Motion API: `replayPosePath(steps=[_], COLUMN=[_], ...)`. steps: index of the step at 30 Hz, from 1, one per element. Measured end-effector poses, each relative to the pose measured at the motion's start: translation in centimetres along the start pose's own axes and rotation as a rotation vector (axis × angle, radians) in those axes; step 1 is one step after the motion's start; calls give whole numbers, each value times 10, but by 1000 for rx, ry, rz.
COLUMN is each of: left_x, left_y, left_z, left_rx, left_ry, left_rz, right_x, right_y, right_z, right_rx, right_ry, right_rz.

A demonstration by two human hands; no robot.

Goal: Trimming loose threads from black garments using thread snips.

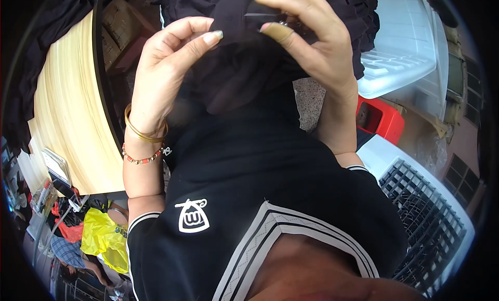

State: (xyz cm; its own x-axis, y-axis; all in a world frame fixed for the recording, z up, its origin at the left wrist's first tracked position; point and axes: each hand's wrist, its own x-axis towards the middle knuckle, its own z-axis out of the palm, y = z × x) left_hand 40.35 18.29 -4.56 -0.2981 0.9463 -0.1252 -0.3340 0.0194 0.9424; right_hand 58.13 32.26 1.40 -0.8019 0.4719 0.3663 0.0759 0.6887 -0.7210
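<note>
A dark, near-black piece of thin cloth [241,67] lies bunched over my lap and spreads out past both hands. My left hand [169,54] pinches a fold of it between thumb and forefinger. Just to the right, my right hand [325,48] curves its thumb and forefinger around a small dark tool [261,16] with a thin pale edge and shiny bits. The tool is blurred, and its kind is hard to make out. A tan cover [277,32] wraps the tip of my right thumb. The cloth runs between and behind the two hands.
A pale wooden tabletop [70,108] stands at my left, with dark fabric [49,38] on its far end. To the right are a clear bluish plastic bin [400,67], a red stool [387,121] and a white-and-black lattice seat [421,207]. A yellow bag [104,238] lies lower left.
</note>
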Motion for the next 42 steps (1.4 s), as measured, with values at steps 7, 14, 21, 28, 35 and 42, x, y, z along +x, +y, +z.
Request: replayPosePath(steps=[7,14,21,28,35,42], left_x=[3,2,2,2,15,12], left_y=[3,2,0,3,-2,6], left_z=[10,11,9,11,-21,-22], left_rx=[28,28,28,58,-34,87], left_ry=[-22,11,-13,-11,182,340], left_rz=[49,49,57,47,109,9], right_x=[10,7,9,11,-43,-45], right_y=[66,60,59,57,39,50], right_z=[23,19,21,22,-1,8], right_rx=[-31,-156,-207,-110,-289,-206], right_ry=[155,171,185,244,-83,-94], right_rz=[-715,-670,-696,-705,144,113])
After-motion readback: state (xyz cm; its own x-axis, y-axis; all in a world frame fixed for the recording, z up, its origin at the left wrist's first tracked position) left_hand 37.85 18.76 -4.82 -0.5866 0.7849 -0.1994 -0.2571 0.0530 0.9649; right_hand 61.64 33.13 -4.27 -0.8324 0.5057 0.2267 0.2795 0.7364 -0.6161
